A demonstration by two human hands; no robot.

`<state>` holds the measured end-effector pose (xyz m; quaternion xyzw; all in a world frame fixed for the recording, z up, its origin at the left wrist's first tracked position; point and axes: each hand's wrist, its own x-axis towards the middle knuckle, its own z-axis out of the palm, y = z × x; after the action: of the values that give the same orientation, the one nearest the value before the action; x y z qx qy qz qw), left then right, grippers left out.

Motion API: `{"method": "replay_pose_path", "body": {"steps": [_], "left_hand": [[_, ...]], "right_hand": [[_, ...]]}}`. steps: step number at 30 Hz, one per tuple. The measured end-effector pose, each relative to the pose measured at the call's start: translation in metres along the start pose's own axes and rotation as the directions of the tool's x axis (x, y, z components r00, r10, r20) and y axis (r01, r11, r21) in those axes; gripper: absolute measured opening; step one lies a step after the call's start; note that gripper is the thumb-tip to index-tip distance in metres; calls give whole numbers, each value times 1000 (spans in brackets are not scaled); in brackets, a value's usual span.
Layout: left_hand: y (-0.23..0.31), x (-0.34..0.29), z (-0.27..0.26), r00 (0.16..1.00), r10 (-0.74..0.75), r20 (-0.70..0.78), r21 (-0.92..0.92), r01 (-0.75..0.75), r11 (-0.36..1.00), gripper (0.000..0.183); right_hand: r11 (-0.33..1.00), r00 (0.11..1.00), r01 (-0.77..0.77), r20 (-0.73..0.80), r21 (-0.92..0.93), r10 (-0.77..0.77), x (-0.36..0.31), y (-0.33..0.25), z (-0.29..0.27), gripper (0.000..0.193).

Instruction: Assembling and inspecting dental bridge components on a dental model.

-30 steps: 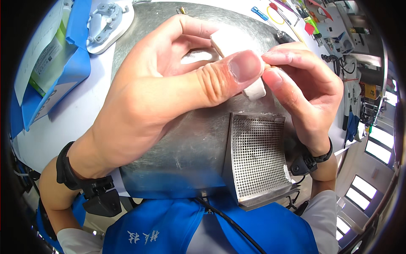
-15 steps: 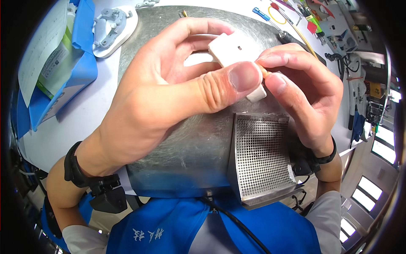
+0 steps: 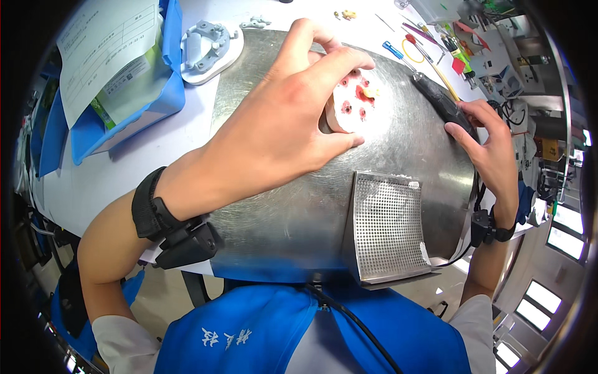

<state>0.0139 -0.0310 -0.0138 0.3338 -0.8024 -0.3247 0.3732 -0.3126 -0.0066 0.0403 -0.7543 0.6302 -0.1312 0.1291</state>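
My left hand (image 3: 289,103) is closed round a white plaster dental model (image 3: 341,117). Fingers lie across its far side and the thumb along its near edge. Its upper face, brightly lit, carries red marks with dark holes, and a small yellowish piece (image 3: 370,92) sits at its right. Over at the right edge of the metal work surface (image 3: 280,230), my right hand (image 3: 495,153) has its fingers and thumb round the rear part of a black handpiece (image 3: 434,93). That tool points to the far left, and part of its body is hidden by the fingers.
A perforated metal plate (image 3: 387,230) stands on the near part of the metal surface. Left lies a blue bin (image 3: 171,87) with papers, beside a grey dental model on a white base (image 3: 208,53). A blue screwdriver (image 3: 392,50) and several tools lie far right.
My right hand has let go of the small orange piece at the model and moved right to the handpiece. My left hand has turned the model, so its red-marked face now shows.
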Motion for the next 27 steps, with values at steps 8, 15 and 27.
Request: {"method": "replay_pose_path", "body": {"steps": [8, 15, 27], "left_hand": [[-4, -2, -7, 987, 141, 82, 277, -158, 948, 66], [-18, -8, 1, 980, 186, -76, 335, -150, 930, 55], [-24, -27, 19, 895, 206, -396, 355, -57, 933, 33]], "right_hand": [[931, 990, -140, 32, 338, 137, -21, -48, -3, 45], [939, 941, 329, 44, 103, -334, -2, -97, 32, 60], [912, 914, 405, -6, -69, -407, 9, -102, 55, 52]]}}
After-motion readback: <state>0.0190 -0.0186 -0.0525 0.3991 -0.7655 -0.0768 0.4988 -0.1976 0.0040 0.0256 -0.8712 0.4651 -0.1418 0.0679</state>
